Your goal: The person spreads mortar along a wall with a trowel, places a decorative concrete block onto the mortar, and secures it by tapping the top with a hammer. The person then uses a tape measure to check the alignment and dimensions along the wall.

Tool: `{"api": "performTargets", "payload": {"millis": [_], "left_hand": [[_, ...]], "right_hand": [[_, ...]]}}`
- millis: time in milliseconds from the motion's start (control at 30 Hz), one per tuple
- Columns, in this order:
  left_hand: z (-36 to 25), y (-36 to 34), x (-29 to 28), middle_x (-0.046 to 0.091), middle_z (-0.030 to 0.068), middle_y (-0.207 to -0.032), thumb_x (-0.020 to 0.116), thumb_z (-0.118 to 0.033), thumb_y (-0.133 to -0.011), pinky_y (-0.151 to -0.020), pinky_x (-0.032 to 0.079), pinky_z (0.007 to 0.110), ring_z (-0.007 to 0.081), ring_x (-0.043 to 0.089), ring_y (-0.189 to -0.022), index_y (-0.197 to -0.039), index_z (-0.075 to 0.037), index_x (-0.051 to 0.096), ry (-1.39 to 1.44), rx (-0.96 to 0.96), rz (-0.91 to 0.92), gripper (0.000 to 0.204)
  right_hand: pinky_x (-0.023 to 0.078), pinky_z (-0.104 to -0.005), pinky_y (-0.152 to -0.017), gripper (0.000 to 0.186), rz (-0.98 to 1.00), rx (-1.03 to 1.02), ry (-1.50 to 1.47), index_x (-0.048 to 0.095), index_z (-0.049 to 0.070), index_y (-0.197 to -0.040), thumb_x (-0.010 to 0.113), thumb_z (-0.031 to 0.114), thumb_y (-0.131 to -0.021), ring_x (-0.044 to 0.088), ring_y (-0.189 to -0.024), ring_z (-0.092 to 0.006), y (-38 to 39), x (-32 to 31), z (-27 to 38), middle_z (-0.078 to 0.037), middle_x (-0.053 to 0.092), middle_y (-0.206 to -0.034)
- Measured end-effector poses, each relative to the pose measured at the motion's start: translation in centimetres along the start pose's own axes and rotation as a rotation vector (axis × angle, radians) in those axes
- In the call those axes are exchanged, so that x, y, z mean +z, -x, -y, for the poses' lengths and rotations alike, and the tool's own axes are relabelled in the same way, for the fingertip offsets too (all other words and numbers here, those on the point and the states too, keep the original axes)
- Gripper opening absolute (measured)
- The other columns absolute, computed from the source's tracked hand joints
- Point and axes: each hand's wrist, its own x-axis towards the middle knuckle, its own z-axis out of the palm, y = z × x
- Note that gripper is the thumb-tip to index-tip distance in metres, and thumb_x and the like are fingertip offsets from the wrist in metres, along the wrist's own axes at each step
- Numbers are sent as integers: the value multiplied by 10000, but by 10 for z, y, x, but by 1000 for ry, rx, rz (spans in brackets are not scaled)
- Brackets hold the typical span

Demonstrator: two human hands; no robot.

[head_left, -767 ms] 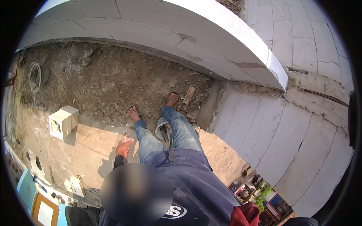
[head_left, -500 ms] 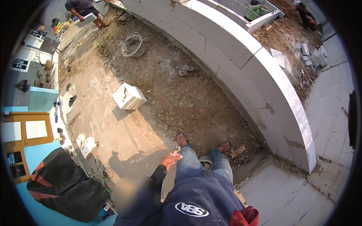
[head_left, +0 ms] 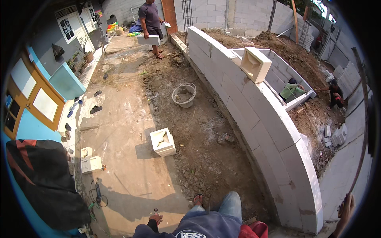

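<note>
Low in the middle of the picture, my left hand (head_left: 156,218) is closed over the sunlit ground, with a short greyish tip poking out of it that is too small to name. At the lower right edge, my right hand (head_left: 347,206) is wrapped round the lower end of a long thin pole (head_left: 363,119), which rises along the right side and looks bent by the lens. Left of the pole runs a wall of pale blocks (head_left: 254,123). A cream block with a recessed square face (head_left: 256,64) rests on its top. Similar cream blocks (head_left: 163,142) are stacked on the ground.
A bucket (head_left: 184,95) stands on rough soil beside the wall. Further back, a co-worker (head_left: 151,22) carries a pale block; two people crouch beyond the wall. To the left lie more cream blocks (head_left: 91,164), a corded power tool (head_left: 98,194), sandals and a dark cover (head_left: 45,182).
My view has tilted up, bringing the far yard and the cream block on the wall into sight. My right hand and the pole now show. My left hand sits lower in the picture.
</note>
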Motion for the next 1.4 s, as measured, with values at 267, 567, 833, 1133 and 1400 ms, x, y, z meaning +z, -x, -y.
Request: {"api": "performTargets", "payload": {"millis": [267, 567, 833, 1133, 1400], "left_hand": [[-113, 82, 56, 598, 27, -683, 777, -255, -868, -391, 305, 232, 55, 424, -447, -927, -22, 655, 113, 323, 165, 269], [-11, 142, -4, 591, 18, -672, 767, -267, -876, -398, 328, 264, 80, 417, -435, -955, -51, 713, 344, 71, -149, 236], [39, 65, -67, 537, 16, -624, 740, -302, -902, -384, 323, 268, 103, 411, -416, -929, -64, 661, 429, -300, -128, 252], [-141, -17, -242, 492, 15, -590, 704, -346, -934, -372, 323, 269, 111, 417, -411, -950, -65, 613, 405, -220, -207, 296], [-376, -102, -386, 456, 10, -560, 662, -382, -966, -342, 321, 247, 103, 408, -381, -962, -56, 597, 488, 204, -289, 333]], "right_hand": [[455, -248, -765, 298, 1051, 303, -5, 733, -18, -1000, 666, 272, -980, 590, -835, -84, 119, 393, -52, 11, 674, -880], [481, -314, -629, 165, 1195, 532, 219, 717, 13, -975, 671, 163, -924, 608, -721, -139, 134, 575, -123, -15, 642, -849], [528, -371, -692, 190, 719, 204, 482, 771, 28, -909, 737, 203, -841, 693, -774, -181, 121, 663, -80, -74, 728, -831], [525, -385, -646, 153, 1030, 507, 188, 723, 50, -992, 671, 184, -938, 640, -730, -176, 340, 782, 31, -42, 665, -843], [525, -376, -717, 222, 990, 641, 114, 723, 29, -1072, 623, 194, -963, 668, -829, -194, 401, 870, 92, -78, 707, -930]]}}
